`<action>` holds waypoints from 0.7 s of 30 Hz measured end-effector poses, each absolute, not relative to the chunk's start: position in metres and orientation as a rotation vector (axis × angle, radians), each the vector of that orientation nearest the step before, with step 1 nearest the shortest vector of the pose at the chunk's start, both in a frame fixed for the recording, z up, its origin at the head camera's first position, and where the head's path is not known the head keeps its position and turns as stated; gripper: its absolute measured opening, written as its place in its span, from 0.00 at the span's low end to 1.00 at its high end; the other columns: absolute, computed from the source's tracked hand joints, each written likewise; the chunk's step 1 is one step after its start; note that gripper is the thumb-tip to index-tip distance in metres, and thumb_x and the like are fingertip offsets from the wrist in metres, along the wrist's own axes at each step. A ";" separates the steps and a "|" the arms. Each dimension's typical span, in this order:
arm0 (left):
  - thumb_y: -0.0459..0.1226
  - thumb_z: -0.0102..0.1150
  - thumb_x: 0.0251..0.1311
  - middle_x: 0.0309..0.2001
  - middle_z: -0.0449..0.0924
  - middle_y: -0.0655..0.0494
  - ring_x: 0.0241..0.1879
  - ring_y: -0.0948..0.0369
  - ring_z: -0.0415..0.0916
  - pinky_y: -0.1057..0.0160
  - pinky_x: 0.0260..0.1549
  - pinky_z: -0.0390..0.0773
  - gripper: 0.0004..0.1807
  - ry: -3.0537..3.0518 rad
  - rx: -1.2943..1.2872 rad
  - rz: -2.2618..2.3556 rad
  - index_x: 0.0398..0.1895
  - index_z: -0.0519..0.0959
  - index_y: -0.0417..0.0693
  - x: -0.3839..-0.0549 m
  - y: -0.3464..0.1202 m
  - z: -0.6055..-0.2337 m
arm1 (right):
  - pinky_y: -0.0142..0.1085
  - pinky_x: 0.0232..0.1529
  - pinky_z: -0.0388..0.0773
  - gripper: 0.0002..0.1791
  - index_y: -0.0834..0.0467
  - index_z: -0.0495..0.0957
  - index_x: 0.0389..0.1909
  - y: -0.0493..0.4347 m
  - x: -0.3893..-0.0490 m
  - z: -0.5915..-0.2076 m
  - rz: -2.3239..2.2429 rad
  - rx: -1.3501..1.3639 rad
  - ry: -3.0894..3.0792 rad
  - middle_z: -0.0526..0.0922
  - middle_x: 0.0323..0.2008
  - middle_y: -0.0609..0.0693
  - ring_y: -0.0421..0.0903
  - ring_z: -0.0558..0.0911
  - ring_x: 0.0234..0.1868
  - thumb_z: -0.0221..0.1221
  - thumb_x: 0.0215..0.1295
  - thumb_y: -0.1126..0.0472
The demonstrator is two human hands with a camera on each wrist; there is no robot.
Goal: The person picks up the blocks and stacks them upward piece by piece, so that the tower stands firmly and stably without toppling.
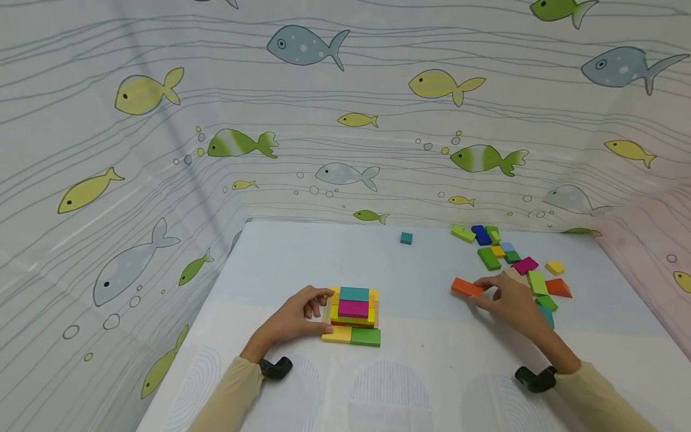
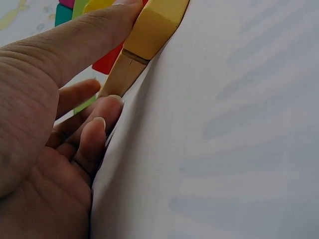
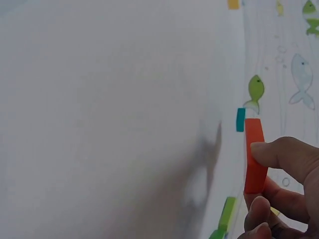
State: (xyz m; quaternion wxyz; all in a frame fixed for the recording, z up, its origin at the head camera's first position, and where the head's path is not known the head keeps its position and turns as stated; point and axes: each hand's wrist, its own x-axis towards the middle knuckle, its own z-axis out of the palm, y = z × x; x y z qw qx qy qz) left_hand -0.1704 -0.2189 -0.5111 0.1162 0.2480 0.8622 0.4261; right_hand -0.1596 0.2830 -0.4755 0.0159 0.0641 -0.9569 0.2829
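My right hand [image 1: 507,303] pinches an orange block [image 1: 466,287] between thumb and fingers; the right wrist view shows the orange block [image 3: 255,157] from its side. At the left side of a low block stack [image 1: 353,308] is my left hand [image 1: 294,315], its index finger at the back corner and its thumb at the front. Teal and magenta blocks top the stack, over yellow, red and wooden pieces. A yellow block [image 1: 337,334] and a green block [image 1: 365,337] lie along its front edge. In the left wrist view the thumb presses against a yellow block [image 2: 157,27], other fingers curled beneath.
Several loose coloured blocks lie scattered beyond and beside my right hand, among them a green block [image 1: 489,259], a blue block [image 1: 481,234] and a red-orange block [image 1: 558,288]. A small teal block [image 1: 406,238] sits alone toward the back. Fish-patterned walls [image 1: 345,144] enclose the white table [image 1: 421,354].
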 end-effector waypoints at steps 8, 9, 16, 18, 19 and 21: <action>0.52 0.80 0.52 0.49 0.72 0.59 0.39 0.59 0.71 0.66 0.39 0.73 0.41 2.521 0.730 1.258 0.69 0.73 0.57 -0.170 -0.220 -0.512 | 0.34 0.26 0.72 0.21 0.58 0.86 0.54 0.249 -0.163 -0.461 0.988 0.327 -2.905 0.84 0.43 0.54 0.47 0.75 0.33 0.74 0.61 0.56; 0.52 0.80 0.52 0.49 0.72 0.60 0.39 0.59 0.71 0.66 0.39 0.73 0.41 2.521 0.727 1.258 0.69 0.73 0.57 -0.170 -0.220 -0.512 | 0.33 0.26 0.72 0.21 0.58 0.86 0.54 0.243 -0.163 -0.460 1.001 0.346 -2.898 0.84 0.42 0.54 0.47 0.75 0.33 0.74 0.61 0.55; 0.53 0.80 0.51 0.49 0.73 0.60 0.39 0.59 0.71 0.65 0.39 0.73 0.41 2.529 0.714 1.249 0.68 0.73 0.58 -0.169 -0.220 -0.513 | 0.33 0.27 0.73 0.20 0.55 0.87 0.52 0.204 -0.169 -0.452 0.987 0.467 -2.862 0.84 0.43 0.52 0.45 0.75 0.32 0.76 0.59 0.56; 0.54 0.79 0.52 0.49 0.73 0.60 0.39 0.59 0.71 0.65 0.39 0.73 0.41 2.530 0.713 1.248 0.68 0.73 0.58 -0.169 -0.220 -0.512 | 0.33 0.27 0.74 0.19 0.54 0.87 0.51 0.192 -0.169 -0.449 0.979 0.504 -2.853 0.84 0.42 0.52 0.45 0.75 0.31 0.76 0.58 0.56; 0.54 0.79 0.52 0.49 0.72 0.60 0.39 0.59 0.71 0.65 0.39 0.73 0.41 2.531 0.714 1.248 0.68 0.73 0.58 -0.169 -0.220 -0.512 | 0.33 0.27 0.74 0.19 0.54 0.87 0.50 0.186 -0.170 -0.448 0.976 0.524 -2.847 0.84 0.41 0.51 0.44 0.74 0.31 0.76 0.58 0.56; 0.53 0.79 0.52 0.49 0.72 0.60 0.39 0.59 0.71 0.66 0.39 0.73 0.41 2.533 0.716 1.248 0.69 0.73 0.57 -0.169 -0.220 -0.511 | 0.33 0.27 0.74 0.18 0.53 0.88 0.49 0.175 -0.170 -0.445 0.980 0.563 -2.834 0.84 0.41 0.48 0.43 0.74 0.31 0.77 0.58 0.56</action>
